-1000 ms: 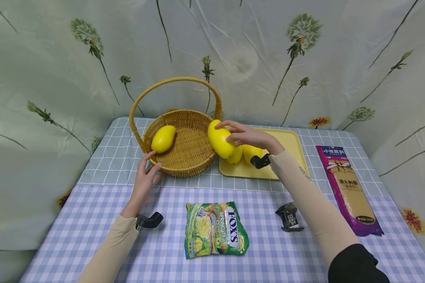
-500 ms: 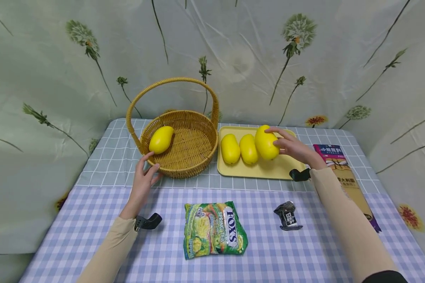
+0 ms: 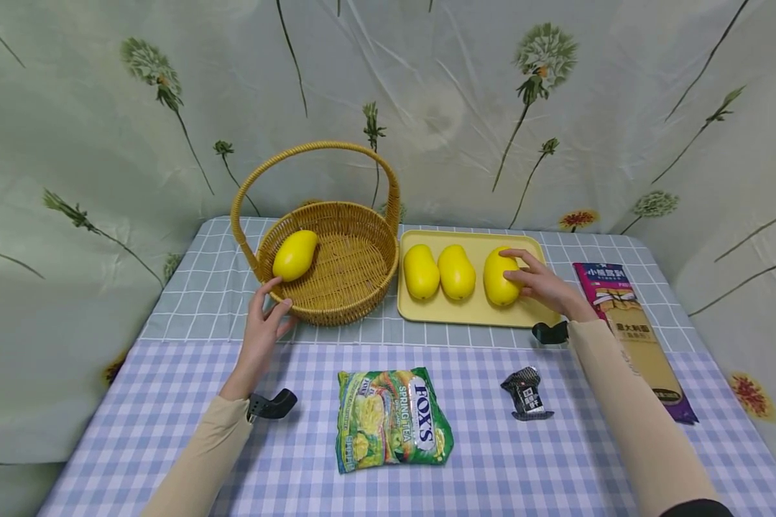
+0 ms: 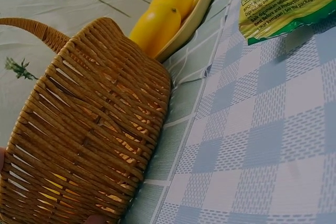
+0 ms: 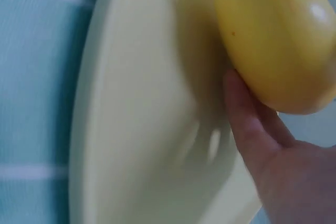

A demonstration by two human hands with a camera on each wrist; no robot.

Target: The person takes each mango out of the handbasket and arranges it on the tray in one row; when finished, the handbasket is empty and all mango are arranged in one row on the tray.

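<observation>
My right hand grips a yellow mango-shaped fruit at the right part of the yellow tray; the right wrist view shows fingers against the fruit's side. Two similar fruits lie side by side on the tray's left half. Left of the tray stands a wicker basket with a tall handle and one yellow fruit inside. My left hand holds the basket's front-left rim, fingertips near that fruit; in the left wrist view the basket hides most of this hand.
A green FOX'S candy bag lies at the front middle of the checked cloth. To its right is a small black packet. A long purple noodle package lies at the right, partly behind my right forearm. A floral curtain hangs behind the table.
My right hand has moved from beside the basket to the right and down with the fruit, which is now at the tray's right part. My left hand keeps its place at the basket.
</observation>
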